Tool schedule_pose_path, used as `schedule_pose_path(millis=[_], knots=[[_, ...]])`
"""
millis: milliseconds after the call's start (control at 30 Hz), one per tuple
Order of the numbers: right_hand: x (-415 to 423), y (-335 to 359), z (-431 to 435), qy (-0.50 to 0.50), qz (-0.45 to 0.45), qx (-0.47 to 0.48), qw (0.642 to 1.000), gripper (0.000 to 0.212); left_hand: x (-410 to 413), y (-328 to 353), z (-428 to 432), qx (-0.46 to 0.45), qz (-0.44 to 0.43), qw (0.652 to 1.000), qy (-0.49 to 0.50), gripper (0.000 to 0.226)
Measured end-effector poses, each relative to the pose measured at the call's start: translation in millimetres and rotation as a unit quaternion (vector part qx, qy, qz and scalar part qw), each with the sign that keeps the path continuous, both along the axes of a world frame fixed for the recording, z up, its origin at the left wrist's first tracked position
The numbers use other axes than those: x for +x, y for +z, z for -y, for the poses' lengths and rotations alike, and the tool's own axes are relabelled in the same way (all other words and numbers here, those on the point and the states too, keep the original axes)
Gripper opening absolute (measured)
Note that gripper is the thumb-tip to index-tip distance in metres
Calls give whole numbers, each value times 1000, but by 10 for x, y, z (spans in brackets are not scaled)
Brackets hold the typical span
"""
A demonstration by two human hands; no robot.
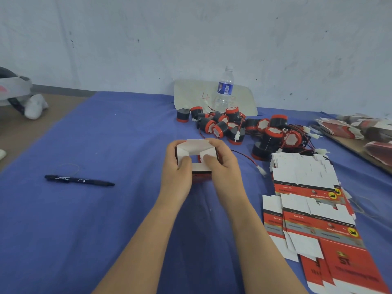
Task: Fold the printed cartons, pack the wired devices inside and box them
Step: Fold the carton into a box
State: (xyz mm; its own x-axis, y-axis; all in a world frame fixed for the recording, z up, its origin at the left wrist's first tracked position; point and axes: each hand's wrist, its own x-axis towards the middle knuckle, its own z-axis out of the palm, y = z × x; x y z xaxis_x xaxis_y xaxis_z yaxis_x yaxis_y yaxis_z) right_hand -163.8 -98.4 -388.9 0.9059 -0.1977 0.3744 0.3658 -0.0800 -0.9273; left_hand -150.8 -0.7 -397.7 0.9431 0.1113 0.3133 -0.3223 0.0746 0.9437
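A small red printed carton (pixel 198 153) stands on the blue cloth at the centre, its white end flaps turned up. My left hand (pixel 177 170) grips its left side and my right hand (pixel 220 164) its right side, both thumbs pressing on the white flaps. A pile of black-and-red round wired devices (pixel 244 128) lies just behind and to the right, with red and black wires and white plugs. One wire with a white plug (pixel 261 171) trails out from under my right hand. Flat unfolded cartons (pixel 307 200) lie stacked at the right.
A black marker pen (pixel 78 180) lies at the left beside a rubber band (pixel 67 167). A water bottle (pixel 224 90) stands at the back in front of a white card (pixel 191 96). More flat cartons (pixel 356 128) rest on a board at the far right.
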Motion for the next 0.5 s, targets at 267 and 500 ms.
schedule_pose_path(millis=[267,500], knots=[[-74,89,48,142,-62,4,988,20,42,28,-94,-39,9,999,33,31],[-58,53,49,48,-64,-103,991,30,-11,41,-62,-61,41,996,40,33]])
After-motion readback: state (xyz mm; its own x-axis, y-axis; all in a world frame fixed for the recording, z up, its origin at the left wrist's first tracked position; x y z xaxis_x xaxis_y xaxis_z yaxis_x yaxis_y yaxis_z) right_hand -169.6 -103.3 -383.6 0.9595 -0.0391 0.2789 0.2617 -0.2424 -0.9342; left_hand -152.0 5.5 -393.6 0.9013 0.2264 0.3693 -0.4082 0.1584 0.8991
